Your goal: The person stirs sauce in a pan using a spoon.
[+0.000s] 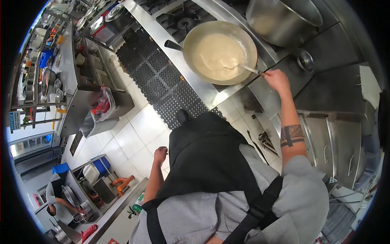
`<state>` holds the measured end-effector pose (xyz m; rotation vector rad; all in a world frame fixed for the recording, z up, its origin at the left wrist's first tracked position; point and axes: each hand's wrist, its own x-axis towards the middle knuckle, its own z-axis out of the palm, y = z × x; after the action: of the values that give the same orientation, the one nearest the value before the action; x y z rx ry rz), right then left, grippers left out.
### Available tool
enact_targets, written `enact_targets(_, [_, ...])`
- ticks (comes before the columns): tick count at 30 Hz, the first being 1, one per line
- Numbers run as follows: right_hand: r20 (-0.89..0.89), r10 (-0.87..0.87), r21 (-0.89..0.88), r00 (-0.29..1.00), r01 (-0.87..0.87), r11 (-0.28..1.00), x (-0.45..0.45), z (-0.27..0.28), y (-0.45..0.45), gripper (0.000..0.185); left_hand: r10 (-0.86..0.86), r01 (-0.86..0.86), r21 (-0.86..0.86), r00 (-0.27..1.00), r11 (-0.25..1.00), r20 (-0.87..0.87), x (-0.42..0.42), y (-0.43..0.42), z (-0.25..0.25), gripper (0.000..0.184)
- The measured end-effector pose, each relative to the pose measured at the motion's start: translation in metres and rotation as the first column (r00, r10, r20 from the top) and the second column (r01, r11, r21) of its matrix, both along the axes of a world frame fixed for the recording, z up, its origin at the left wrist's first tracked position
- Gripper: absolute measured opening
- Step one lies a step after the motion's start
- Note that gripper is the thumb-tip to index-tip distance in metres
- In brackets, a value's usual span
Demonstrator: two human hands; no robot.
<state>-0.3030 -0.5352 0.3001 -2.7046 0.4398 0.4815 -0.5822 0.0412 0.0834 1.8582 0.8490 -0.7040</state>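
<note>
My right hand (278,80) is closed around the handle of a long-handled stirring utensil (252,70). The utensil's far end dips into a thick cream-coloured mixture (217,53), which hides what kind of head it has. That mixture fills much of a wide, deep pan (188,61) on the stove, whose black handle (173,45) points left. Low at my side, away from the stove, my left hand (161,153) hangs with its fingers curled in and nothing visible in them.
Right of the pan stands a large metal pot (284,24), with a small metal bowl (305,60) near it. A bare burner (186,23) lies left of the pan. Black rubber mat (158,77) covers the floor. Another person (57,191) works at lower left.
</note>
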Motion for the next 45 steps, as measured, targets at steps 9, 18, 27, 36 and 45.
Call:
enact_targets(9, [0.048, 0.103, 0.014, 0.994, -0.104, 0.995, 0.002, -0.023, 0.042, 0.03, -0.053, 0.052, -0.03, 0.997, 0.998, -0.048, 0.006, -0.001, -0.002, 0.025])
enact_targets(18, [0.196, 0.06, -0.09, 0.979, -0.043, 0.995, 0.021, -0.04, 0.057, 0.026, -0.167, 0.164, -0.044, 0.98, 0.986, -0.103, 0.004, 0.006, -0.016, 0.024])
enact_targets(27, [0.16, 0.025, -0.08, 0.987, -0.012, 0.997, 0.018, -0.027, 0.017, 0.026, -0.042, 0.041, 0.012, 0.999, 0.999, 0.004, 0.013, 0.0, 0.005, 0.026])
enact_targets(36, [0.144, 0.053, -0.016, 0.988, -0.051, 0.999, -0.009, -0.001, 0.004, 0.025, 0.02, -0.02, 0.019, 1.0, 1.0, 0.015, 0.011, 0.0, 0.009, 0.027])
enact_targets(45, [0.258, 0.134, -0.001, 0.957, -0.138, 0.99, -0.005, -0.04, 0.049, 0.023, -0.069, 0.067, -0.02, 0.994, 0.998, -0.084, 0.007, 0.008, -0.003, 0.027])
